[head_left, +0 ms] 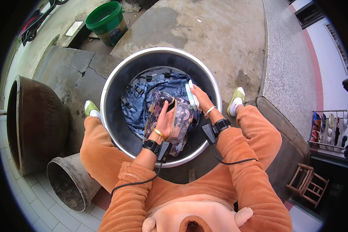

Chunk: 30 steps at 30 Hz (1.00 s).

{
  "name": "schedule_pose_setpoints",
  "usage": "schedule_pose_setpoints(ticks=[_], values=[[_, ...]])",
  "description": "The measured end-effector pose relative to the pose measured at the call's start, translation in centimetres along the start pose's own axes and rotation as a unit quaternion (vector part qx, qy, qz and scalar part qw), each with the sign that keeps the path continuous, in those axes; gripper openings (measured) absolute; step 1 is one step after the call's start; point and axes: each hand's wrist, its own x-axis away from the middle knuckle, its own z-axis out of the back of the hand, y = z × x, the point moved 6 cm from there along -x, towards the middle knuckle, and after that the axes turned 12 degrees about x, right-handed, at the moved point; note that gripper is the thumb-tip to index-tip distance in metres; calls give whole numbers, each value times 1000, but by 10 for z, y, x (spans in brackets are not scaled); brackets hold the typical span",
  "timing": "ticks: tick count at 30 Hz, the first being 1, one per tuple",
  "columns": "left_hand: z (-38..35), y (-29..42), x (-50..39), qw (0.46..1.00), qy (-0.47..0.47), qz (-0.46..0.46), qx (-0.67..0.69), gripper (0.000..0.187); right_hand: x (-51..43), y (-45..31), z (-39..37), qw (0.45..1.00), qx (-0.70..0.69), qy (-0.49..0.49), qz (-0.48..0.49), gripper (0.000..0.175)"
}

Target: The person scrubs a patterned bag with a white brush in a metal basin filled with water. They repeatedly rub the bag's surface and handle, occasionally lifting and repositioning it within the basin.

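Note:
My left hand (165, 119) holds a small dark bag (183, 116) with a rainbow print at its zippered opening. Some of its fingers are hidden inside or behind the cloth. In my right hand (202, 98) is a scrub brush (191, 94) with a white back and pale blue bristles, held beside the bag's upper right side. Both hands are over a large round metal tub (110, 127) between my legs. Below the bag, a wet blue patterned fabric item (133, 111) with black straps and buckles lies in shallow water.
A green plastic bucket (105, 26) stands beyond the tub at the upper left. Left of me are a big brown jar (43, 124) and a grey cylindrical container (72, 179), both on their sides. A wooden stool (304, 181) and a shoe rack (329, 130) are at right.

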Motion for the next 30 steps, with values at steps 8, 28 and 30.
schedule_pose_setpoints(ticks=[8,28,30], values=[[58,10,-22,981,177,-69,-40,36,54,9,-46,993,57,-97,-34,58],[-11,13,4,992,-48,-111,36,44,110,-88,-54,785,557,199,185,69],[-15,10,6,993,-39,-92,56,40,81,-77,-21,818,503,237,149,68]])
